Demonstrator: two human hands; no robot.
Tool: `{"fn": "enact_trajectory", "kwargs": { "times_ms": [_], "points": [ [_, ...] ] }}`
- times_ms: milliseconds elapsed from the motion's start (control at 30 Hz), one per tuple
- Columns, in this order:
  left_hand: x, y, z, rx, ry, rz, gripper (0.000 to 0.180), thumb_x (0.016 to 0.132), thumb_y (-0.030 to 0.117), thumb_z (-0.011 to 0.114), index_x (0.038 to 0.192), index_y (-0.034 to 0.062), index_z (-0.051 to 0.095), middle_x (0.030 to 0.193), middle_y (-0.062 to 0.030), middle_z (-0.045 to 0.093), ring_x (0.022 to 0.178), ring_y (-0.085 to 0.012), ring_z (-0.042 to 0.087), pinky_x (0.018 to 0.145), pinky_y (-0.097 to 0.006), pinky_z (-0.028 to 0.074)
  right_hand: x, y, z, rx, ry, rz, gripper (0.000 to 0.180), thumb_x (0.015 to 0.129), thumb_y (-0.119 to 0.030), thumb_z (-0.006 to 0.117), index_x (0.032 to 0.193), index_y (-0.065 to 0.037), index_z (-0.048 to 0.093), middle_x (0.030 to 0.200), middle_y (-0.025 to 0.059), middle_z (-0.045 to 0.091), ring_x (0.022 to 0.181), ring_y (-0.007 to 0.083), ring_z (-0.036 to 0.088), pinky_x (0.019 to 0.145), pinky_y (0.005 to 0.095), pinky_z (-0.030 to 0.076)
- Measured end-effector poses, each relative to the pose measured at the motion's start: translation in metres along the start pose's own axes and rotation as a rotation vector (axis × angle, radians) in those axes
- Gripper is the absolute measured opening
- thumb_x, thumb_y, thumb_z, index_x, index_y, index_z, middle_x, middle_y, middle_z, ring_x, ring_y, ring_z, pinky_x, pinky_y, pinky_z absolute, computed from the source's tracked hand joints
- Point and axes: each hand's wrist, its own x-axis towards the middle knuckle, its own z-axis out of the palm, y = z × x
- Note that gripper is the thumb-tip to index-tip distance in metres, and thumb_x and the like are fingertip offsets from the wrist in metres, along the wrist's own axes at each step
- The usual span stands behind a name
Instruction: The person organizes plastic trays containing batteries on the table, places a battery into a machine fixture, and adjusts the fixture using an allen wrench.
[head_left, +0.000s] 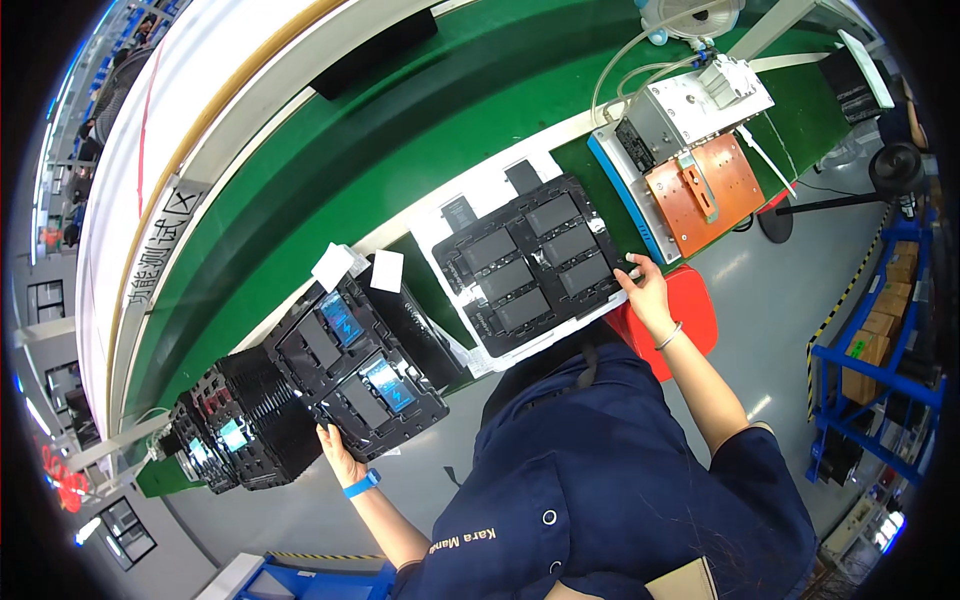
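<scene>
My left hand grips the near edge of a black plastic tray, its thumb on the rim and the other fingers mostly hidden beneath. Dark flat rectangular pieces and two pieces with shiny blue faces lie in the pockets of this tray. At the right edge of a second black tray, my right hand has its thumb and fingers bent around the rim. Several dark grey flat rectangular pieces fill that tray, which rests on a white foam base.
A tall stack of black trays lines the left of the green bench. Right of the second tray stands a machine with a copper-coloured plate. A red stool sits by the bench, and blue shelving with cartons stands further right.
</scene>
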Motion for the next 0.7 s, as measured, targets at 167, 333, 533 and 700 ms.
{"fn": "enact_trajectory", "kwargs": {
  "times_ms": [167, 333, 533, 700],
  "points": [
    [0.002, -0.002, 0.001, -0.006, -0.013, -0.010, 0.033, 0.088, 0.018, 0.055, 0.118, 0.0078, 0.045, 0.109, -0.0048, 0.056, 0.098, -0.0163, 0.056, 0.085, -0.031, 0.047, -0.001, 0.004, 0.000, -0.057, 0.020, -0.018, 0.036, 0.073, -0.027, 0.069, 0.100, -0.005, 0.062, 0.084, 0.0145, 0.056, 0.081, 0.0269, 0.055, 0.073, 0.0344, 0.044],
    [0.009, 0.002, 0.002, 0.014, -0.058, 0.004, 0.032, 0.088, 0.017, 0.054, 0.117, 0.0073, 0.045, 0.110, -0.0053, 0.056, 0.099, -0.0168, 0.055, 0.086, -0.031, 0.046, -0.002, 0.011, 0.001, -0.067, 0.029, 0.036, 0.035, 0.073, -0.029, 0.070, 0.094, -0.002, 0.064, 0.090, 0.0170, 0.058, 0.085, 0.0294, 0.057, 0.077, 0.0353, 0.044],
    [0.018, 0.005, -0.002, 0.010, -0.087, -0.006, 0.029, 0.089, 0.014, 0.053, 0.116, 0.0077, 0.046, 0.110, -0.0051, 0.056, 0.100, -0.0164, 0.055, 0.086, -0.030, 0.046, -0.002, 0.025, 0.011, 0.501, -0.076, 0.326, 0.025, 0.077, -0.020, 0.069, 0.091, 0.000, 0.062, 0.083, 0.0054, 0.060, 0.073, 0.0136, 0.057, 0.065, 0.0248, 0.044],
    [0.021, 0.003, -0.004, -0.016, -0.091, -0.017, 0.031, 0.088, 0.013, 0.053, 0.117, 0.0080, 0.045, 0.111, -0.0046, 0.056, 0.098, -0.0162, 0.056, 0.086, -0.030, 0.047, -0.009, 0.004, 0.001, 0.698, -0.124, 0.320, 0.016, 0.080, -0.016, 0.067, 0.089, -0.006, 0.059, 0.076, -0.0025, 0.057, 0.066, 0.0045, 0.052, 0.057, 0.0188, 0.040]
  ]
}}
